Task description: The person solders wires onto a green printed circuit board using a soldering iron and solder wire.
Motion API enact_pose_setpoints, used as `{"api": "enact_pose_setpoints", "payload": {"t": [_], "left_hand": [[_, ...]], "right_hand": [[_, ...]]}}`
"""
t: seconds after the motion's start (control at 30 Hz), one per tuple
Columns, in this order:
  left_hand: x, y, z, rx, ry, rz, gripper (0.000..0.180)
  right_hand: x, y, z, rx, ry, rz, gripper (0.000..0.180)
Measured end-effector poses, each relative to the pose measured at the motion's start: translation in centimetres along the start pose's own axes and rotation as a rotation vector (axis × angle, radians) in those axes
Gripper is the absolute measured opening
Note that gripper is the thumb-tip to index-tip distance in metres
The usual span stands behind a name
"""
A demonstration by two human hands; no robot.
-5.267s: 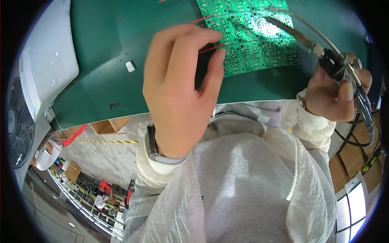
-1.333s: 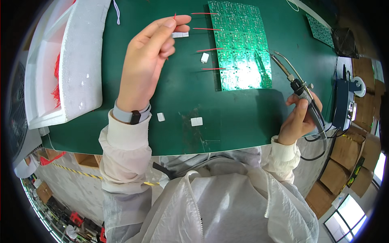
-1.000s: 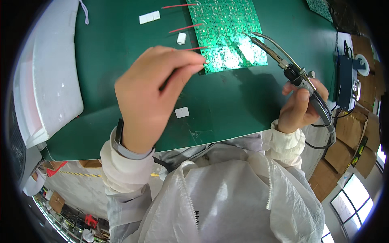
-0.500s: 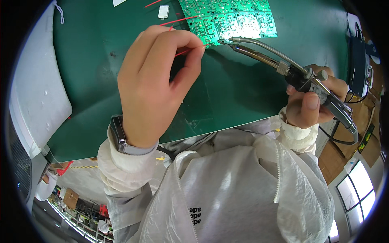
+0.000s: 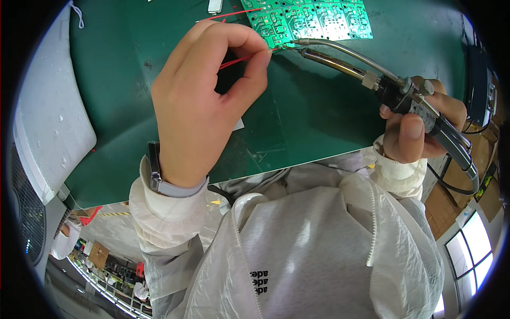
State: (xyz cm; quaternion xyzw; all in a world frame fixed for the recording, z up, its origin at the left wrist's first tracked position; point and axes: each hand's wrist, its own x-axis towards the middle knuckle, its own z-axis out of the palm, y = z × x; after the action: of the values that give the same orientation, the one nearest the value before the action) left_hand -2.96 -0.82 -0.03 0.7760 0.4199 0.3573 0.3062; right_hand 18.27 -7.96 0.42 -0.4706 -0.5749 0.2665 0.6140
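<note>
My left hand (image 5: 194, 101) is pinched shut on a thin red wire (image 5: 236, 62), its end at the near left edge of a green circuit board panel (image 5: 308, 22). In my right hand (image 5: 411, 133) is a soldering iron (image 5: 334, 63) with a curved metal feed tube (image 5: 348, 52) clamped along it. The iron's tip sits at the board edge, right beside the wire end and my left fingertips. Whether tip and wire touch is too small to tell. Another red wire (image 5: 234, 13) runs from the board out to the left, above my left hand.
The green work surface (image 5: 313, 117) lies under everything. A small white block (image 5: 215, 6) is at its far side. At the left stands a pale, curved panel (image 5: 53, 106); a black device (image 5: 481, 85) is at the right. The iron's cable (image 5: 451, 187) loops down at right.
The iron's tip has come left along the board edge, closer to the wire end. The board appears slightly farther up and right in view. My left hand keeps its pinch.
</note>
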Motion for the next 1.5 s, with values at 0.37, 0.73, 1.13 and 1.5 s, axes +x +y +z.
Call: {"api": "enact_pose_setpoints", "payload": {"t": [0.37,0.73,1.13,1.5], "left_hand": [[-0.1,0.3,0.1,-0.003,0.005,-0.018,0.012],[-0.4,0.4,0.3,0.106,0.046,-0.008,0.014],[-0.2,0.6,0.4,0.073,0.023,-0.014,0.013],[-0.4,0.4,0.2,0.032,0.012,-0.056,0.013]], "right_hand": [[0.1,0.1,-0.1,-0.073,-0.042,-0.032,0.041],[-0.4,0.6,0.3,-0.061,-0.050,-0.087,0.039],[0.0,0.5,0.3,-0.073,-0.088,-0.161,0.038],[-0.3,0.7,0.2,-0.088,-0.160,-0.237,0.041]]}}
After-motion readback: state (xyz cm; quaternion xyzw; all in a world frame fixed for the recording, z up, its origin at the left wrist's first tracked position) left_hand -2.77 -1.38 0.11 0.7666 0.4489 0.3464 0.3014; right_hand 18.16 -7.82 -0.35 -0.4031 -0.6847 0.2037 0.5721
